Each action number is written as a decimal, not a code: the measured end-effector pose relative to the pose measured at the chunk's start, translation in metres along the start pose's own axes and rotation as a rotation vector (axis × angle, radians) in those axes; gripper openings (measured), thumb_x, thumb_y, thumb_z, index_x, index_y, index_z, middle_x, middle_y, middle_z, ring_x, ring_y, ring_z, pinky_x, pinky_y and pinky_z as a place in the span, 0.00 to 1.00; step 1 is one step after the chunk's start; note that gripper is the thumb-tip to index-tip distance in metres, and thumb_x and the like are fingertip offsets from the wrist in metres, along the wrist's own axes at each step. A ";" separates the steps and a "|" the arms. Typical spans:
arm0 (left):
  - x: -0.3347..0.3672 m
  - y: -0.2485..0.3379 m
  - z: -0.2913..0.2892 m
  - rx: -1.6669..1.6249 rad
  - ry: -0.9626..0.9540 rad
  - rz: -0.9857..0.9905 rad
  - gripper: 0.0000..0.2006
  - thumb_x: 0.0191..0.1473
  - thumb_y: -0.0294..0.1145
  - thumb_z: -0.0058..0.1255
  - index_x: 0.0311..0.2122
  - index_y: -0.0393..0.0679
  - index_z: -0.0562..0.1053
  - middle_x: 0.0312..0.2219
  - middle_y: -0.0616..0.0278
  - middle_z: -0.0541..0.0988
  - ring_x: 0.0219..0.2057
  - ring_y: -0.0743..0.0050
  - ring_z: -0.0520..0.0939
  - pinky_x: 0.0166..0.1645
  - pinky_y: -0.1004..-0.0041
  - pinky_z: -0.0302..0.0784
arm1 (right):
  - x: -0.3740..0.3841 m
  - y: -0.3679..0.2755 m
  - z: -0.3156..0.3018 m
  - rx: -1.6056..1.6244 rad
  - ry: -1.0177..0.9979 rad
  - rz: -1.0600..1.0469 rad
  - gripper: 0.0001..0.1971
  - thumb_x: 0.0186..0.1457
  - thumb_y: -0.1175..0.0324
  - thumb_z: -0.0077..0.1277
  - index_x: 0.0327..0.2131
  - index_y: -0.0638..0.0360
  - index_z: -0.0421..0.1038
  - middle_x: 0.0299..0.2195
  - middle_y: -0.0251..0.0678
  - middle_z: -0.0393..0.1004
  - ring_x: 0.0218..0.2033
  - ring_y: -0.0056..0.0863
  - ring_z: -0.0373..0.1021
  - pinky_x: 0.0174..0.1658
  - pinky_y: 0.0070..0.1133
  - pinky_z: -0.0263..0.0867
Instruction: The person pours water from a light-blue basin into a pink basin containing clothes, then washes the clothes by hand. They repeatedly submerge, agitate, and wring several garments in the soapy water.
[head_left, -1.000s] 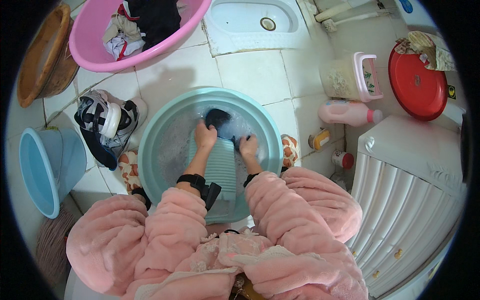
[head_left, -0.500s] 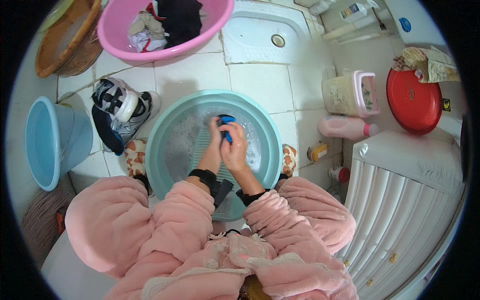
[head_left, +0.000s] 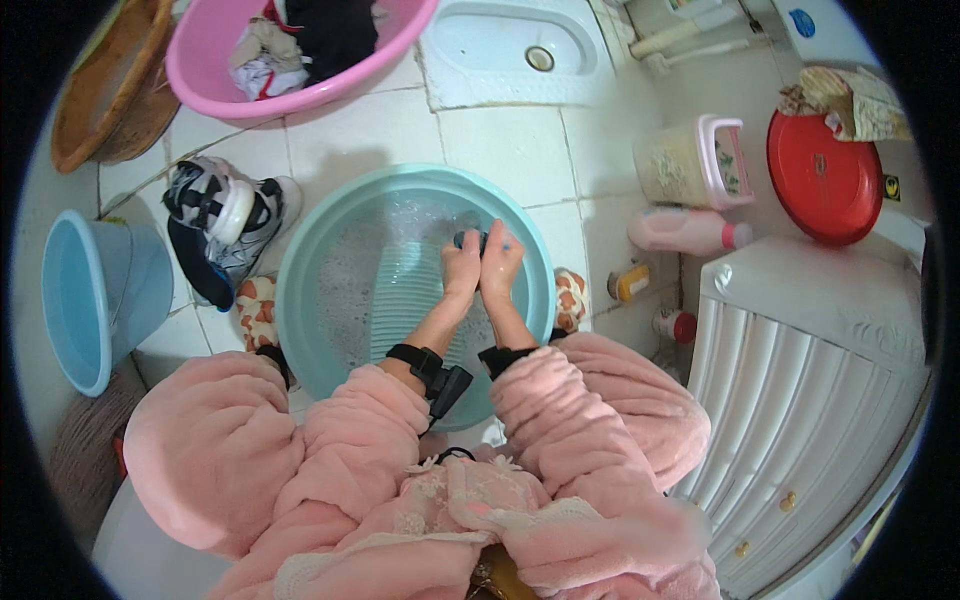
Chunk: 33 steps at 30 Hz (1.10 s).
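Note:
Above the sudsy water of a light teal basin, my left hand and my right hand are pressed together around a small black-and-blue soft piece. Most of that piece is hidden between palms and fingers, so its kind is unclear. Below my hands, a ribbed washboard area slopes into the basin. To the left stand grey-and-black sneakers, with a black insole-shaped piece with a blue edge leaning against them.
A pink tub with clothes sits far left, near brown basins. A blue bucket stands left. On the right are a pink-rimmed bin, a pink bottle, a red lid and a white cabinet. A squat toilet lies ahead.
My hands have shifted right within the basin and now press side by side. Less of the black-and-blue piece shows between them. The whole view has shifted slightly.

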<state>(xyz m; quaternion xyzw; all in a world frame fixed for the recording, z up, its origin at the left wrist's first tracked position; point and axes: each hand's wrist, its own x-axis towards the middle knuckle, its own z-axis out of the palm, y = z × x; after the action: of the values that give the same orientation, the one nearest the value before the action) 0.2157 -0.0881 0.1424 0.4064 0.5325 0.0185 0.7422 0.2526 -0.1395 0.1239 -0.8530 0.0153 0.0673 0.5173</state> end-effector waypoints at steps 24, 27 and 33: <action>0.094 -0.035 -0.044 -0.444 -0.071 -0.191 0.16 0.53 0.39 0.45 0.44 0.40 0.69 0.36 0.57 0.71 0.31 0.67 0.76 0.36 0.66 0.75 | -0.036 -0.021 0.011 0.199 -0.259 -0.280 0.17 0.37 0.84 0.34 0.33 0.65 0.68 0.31 0.42 0.71 0.37 0.30 0.68 0.45 0.23 0.61; 0.087 -0.021 -0.044 -0.784 -0.447 -0.384 0.20 0.54 0.46 0.45 0.40 0.36 0.70 0.33 0.59 0.72 0.33 0.69 0.74 0.37 0.70 0.73 | -0.047 -0.055 0.019 0.063 -0.228 -0.447 0.08 0.44 0.80 0.42 0.30 0.64 0.68 0.29 0.41 0.69 0.31 0.30 0.68 0.38 0.23 0.63; 0.061 -0.013 -0.024 -0.866 -0.352 -0.247 0.19 0.55 0.45 0.45 0.38 0.36 0.70 0.31 0.60 0.72 0.32 0.72 0.73 0.36 0.70 0.73 | -0.031 -0.058 0.024 -0.016 -0.157 -0.324 0.10 0.55 0.72 0.45 0.22 0.66 0.67 0.16 0.40 0.65 0.19 0.24 0.61 0.25 0.23 0.60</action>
<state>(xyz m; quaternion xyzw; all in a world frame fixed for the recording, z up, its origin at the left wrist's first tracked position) 0.2177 -0.0548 0.0840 -0.0092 0.3862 0.0812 0.9188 0.2254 -0.0928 0.1685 -0.8406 -0.1631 0.0496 0.5141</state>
